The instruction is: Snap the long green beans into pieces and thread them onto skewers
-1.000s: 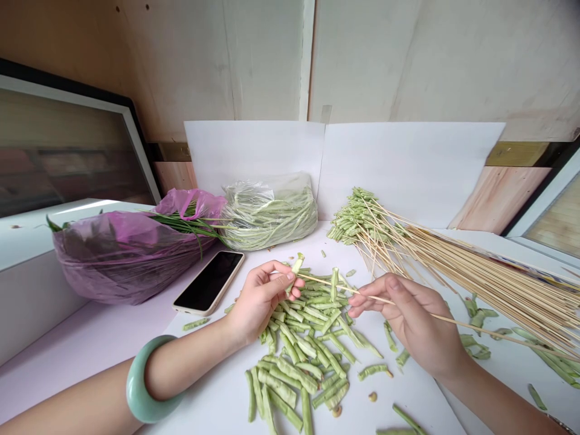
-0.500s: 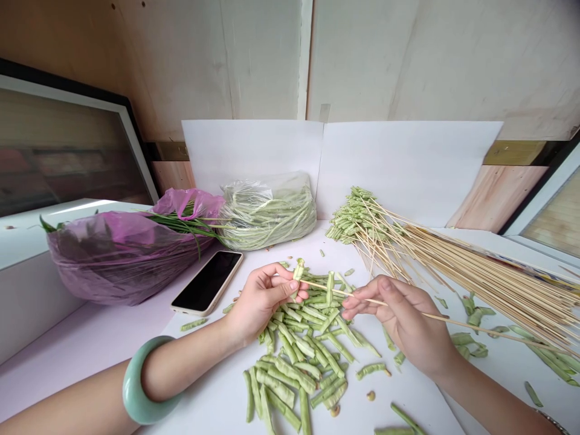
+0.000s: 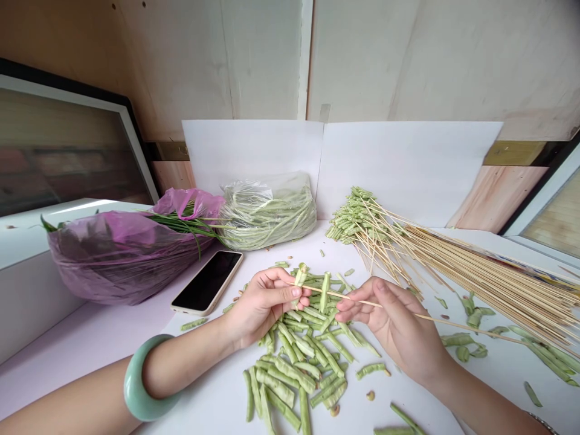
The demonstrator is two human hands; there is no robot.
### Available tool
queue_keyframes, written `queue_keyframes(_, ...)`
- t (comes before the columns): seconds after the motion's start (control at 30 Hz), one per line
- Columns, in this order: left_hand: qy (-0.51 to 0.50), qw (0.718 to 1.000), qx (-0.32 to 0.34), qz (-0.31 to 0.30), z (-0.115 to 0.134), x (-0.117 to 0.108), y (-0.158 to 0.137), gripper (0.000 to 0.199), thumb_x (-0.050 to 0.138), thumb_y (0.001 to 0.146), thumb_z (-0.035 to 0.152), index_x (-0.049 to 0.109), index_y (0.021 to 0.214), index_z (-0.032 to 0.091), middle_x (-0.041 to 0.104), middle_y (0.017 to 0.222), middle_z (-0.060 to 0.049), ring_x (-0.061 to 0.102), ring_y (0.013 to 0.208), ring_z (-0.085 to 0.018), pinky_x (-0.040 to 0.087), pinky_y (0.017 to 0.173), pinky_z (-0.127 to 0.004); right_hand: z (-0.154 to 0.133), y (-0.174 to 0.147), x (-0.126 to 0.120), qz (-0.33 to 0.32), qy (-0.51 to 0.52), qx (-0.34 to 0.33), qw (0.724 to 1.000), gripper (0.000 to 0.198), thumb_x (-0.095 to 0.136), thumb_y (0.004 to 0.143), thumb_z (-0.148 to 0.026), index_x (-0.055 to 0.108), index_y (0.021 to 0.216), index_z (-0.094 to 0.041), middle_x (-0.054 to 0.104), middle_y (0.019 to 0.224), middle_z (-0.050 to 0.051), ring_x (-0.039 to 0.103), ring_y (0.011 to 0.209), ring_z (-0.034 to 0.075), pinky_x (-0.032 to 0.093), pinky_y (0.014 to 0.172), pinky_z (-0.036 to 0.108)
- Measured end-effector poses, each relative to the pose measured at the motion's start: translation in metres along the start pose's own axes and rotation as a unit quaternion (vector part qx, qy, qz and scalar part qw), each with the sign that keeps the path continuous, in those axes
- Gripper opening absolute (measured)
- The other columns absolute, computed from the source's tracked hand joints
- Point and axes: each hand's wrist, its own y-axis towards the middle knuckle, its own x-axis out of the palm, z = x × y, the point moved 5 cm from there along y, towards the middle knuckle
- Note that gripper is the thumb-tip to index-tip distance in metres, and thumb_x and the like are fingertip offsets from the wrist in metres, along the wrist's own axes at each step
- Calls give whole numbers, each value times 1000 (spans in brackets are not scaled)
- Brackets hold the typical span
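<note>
At the near-centre of the white table [image 3: 498,374], head view: left hand [image 3: 263,305] pinches a short bean piece [image 3: 299,277] between thumb and fingertips, fingers clenched on it. Right hand [image 3: 394,326] grips a bamboo skewer [image 3: 453,323] near its front end, fingers closed round the stick, blunt end trailing off toward the right edge. Skewer tip sits at or in the bean piece; looks like it's through, but I can't confirm from this angle. A second bean piece [image 3: 324,284] already rides on the skewer between the two hands.

Progress, judged from layout:
- Done: a big stack of loaded skewers [image 3: 362,220] lies from the back-centre toward the right edge, bean ends bunched at the back.
- In hand: this skewer carries only about two pieces.
- Left: a sizeable pile of cut beans [image 3: 299,356] lies loose under and in front of the hands, strays scattered toward the right edge. So plenty to go.

Containers:
- Clear plastic bag [image 3: 267,211] against the back edge, holds uncut long beans, looks fairly full.
- Purple plastic bag [image 3: 122,254] at the back-left, holds green stalks, tips sticking out toward the clear bag; rest of contents hidden by the film.

Also: phone [image 3: 207,282] lies screen-up, dark, just left of the left hand. Green bangle [image 3: 140,380] on the left wrist.
</note>
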Motion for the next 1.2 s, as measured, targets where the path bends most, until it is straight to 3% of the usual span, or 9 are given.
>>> queue_keyframes(0.3,35,999,-8,-11,-6,4,-3,21,85,57,16,65,61,16,70,62,-2,64,58,-12,50,64,-22,6,-6,15,-26,8,16,1000,29,58,91,-42,74,79,-22,77,77,5,74,68,21,61,68,32)
queue_keyframes(0.43,75,996,46,-1,2,3,-2,19,84,60,18,69,71,17,69,69,0,61,63,-9,46,66,-20,1,-4,8,-20,-8,1,1000,28,57,92,-42,74,81,-22,77,77,6,74,68,21,62,68,32)
queue_keyframes(0.53,186,975,116,26,14,-2,1,19,81,66,23,70,80,16,67,77,-1,59,72,-12,45,70,-21,-14,2,-5,21,-27,-49,998,27,59,90,-42,75,79,-23,77,75,6,74,67,21,62,67,32)
queue_keyframes(0.63,375,916,136,29,21,-6,4,10,71,75,25,69,77,16,66,77,-3,57,71,-14,42,66,-23,-31,8,-18,75,-47,-99,991,26,65,86,-43,76,75,-22,76,70,6,73,64,21,63,64,31)
queue_keyframes(0.77,617,771,146,-62,22,0,6,7,67,77,15,72,79,20,70,83,-5,59,83,-19,41,77,-27,-41,11,-25,106,-55,-121,985,25,69,82,-43,76,74,-20,76,68,6,73,60,21,63,61,31)
queue_keyframes(0.87,696,697,128,-114,23,3,4,11,64,79,13,73,80,20,70,81,-4,59,84,-19,41,78,-27,-39,10,-25,105,-54,-121,986,26,69,83,-43,77,74,-19,76,68,6,73,60,20,63,61,28)
queue_keyframes(1.07,759,628,69,-159,26,2,-1,15,68,77,17,72,91,22,69,90,-3,61,87,-19,42,74,-25,-31,9,-25,78,-38,-117,989,25,66,86,-40,77,78,-20,77,70,4,74,64,19,63,63,26)
queue_keyframes(1.13,767,620,66,-150,27,1,-2,18,66,77,14,72,92,22,70,91,-3,61,87,-19,42,74,-25,-30,9,-26,74,-37,-115,990,25,65,87,-40,77,79,-20,77,71,4,74,65,19,63,64,26)
queue_keyframes(1.2,758,635,80,-125,29,2,-2,17,61,79,12,72,89,21,70,88,-3,62,86,-19,43,75,-25,-30,9,-26,72,-39,-116,990,25,63,88,-39,77,80,-20,77,71,4,74,66,18,63,65,26)
